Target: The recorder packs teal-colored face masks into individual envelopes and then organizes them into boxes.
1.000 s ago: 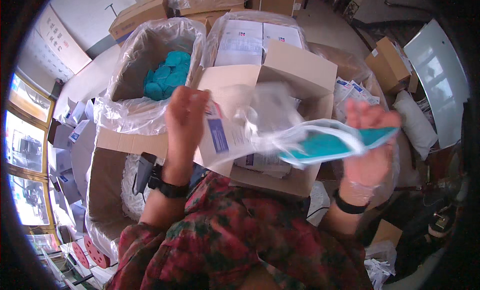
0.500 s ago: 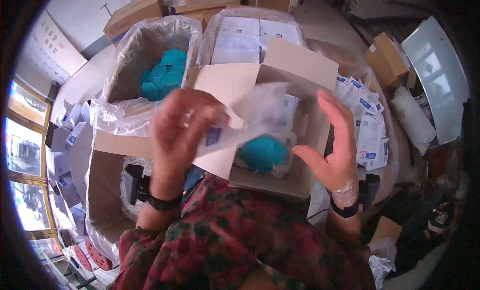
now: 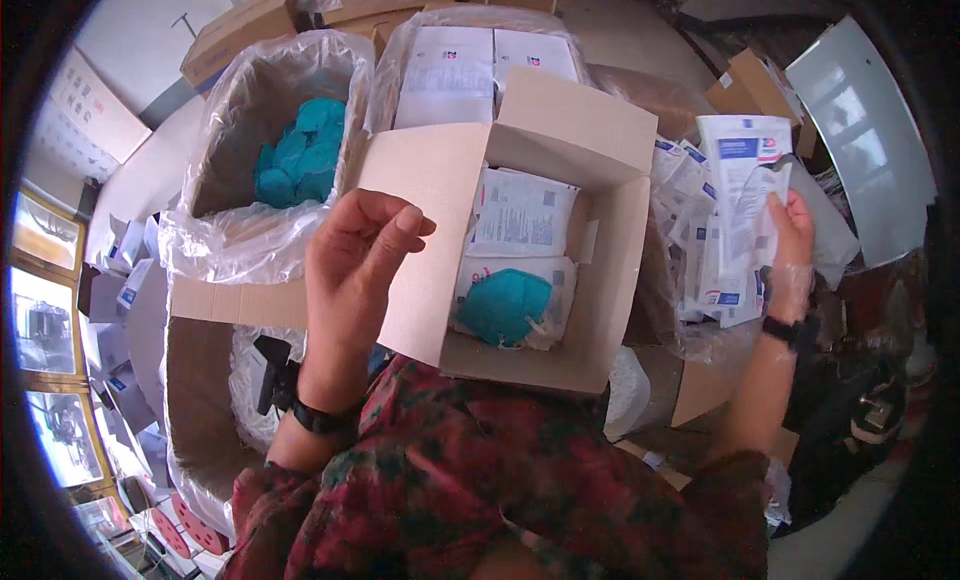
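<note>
My right hand is closed on a white and blue printed pouch, held upright over more pouches at the right. My left hand is raised beside the flap of an open cardboard box. Its fingers are curled, thumb against forefinger, and I see nothing between them. Inside this box a teal cup-shaped face mask with pale straps lies on printed white pouches. Neither hand touches the mask.
At the far left a plastic-lined carton holds several teal masks. Stacked white boxes stand behind the open box. Loose printed pouches fill a plastic-lined container at the right. Another lined carton sits near left.
My right hand has moved right and gripped a printed pouch. The blurred pouch at my left hand is gone from it. The mask stays in the box, and the view has shifted slightly.
</note>
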{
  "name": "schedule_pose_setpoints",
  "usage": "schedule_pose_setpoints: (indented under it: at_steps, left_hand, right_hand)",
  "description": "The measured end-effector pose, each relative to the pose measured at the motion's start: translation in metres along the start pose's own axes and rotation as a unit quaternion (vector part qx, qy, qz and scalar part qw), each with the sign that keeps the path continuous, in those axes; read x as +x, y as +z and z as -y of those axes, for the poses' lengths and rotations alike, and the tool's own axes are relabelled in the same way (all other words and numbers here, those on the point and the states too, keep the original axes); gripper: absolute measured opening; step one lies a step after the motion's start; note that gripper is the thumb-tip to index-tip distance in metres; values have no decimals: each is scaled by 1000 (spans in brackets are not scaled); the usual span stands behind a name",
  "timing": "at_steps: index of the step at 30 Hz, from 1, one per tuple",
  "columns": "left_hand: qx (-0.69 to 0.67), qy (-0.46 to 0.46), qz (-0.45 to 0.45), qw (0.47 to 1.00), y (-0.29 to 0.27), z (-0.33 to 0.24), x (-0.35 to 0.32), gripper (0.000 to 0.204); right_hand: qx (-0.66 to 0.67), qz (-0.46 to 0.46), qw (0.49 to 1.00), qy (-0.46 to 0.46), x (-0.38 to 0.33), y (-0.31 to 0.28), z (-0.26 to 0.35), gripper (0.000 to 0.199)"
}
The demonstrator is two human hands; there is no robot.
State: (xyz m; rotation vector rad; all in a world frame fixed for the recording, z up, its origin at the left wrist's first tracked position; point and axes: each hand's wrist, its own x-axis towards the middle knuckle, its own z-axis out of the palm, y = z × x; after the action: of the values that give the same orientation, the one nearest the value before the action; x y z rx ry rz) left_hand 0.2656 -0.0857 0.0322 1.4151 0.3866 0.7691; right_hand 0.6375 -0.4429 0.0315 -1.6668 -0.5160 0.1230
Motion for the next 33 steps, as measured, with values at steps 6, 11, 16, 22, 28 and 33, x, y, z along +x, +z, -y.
schedule_pose_setpoints:
  at_steps: [6, 11, 16, 22, 28, 33]
  left_hand:
    - [-6, 3, 2, 1000, -8, 12, 2, 10]
    - [15, -28, -24, 999, -12, 21, -2, 9]
    - [139, 50, -2, 989, -15, 27, -3, 46]
    - [191, 133, 6, 972, -21, 32, -9, 69]
    - [155, -95, -14, 983, -32, 20, -14, 23]
    - [135, 32, -69, 988, -15, 21, -6, 25]
  right_hand:
    - [-300, -93, 947, -64, 53, -79, -46, 35]
    - [-232, 130, 962, -55, 6, 104, 41, 24]
    - [-431, 384, 787, -217, -26, 252, 44, 26]
    - [-486, 393, 745, -235, -6, 308, -55, 36]
    - [-514, 399, 724, -228, 0, 329, -78, 44]
    - [-533, 384, 737, -160, -2, 336, -66, 35]
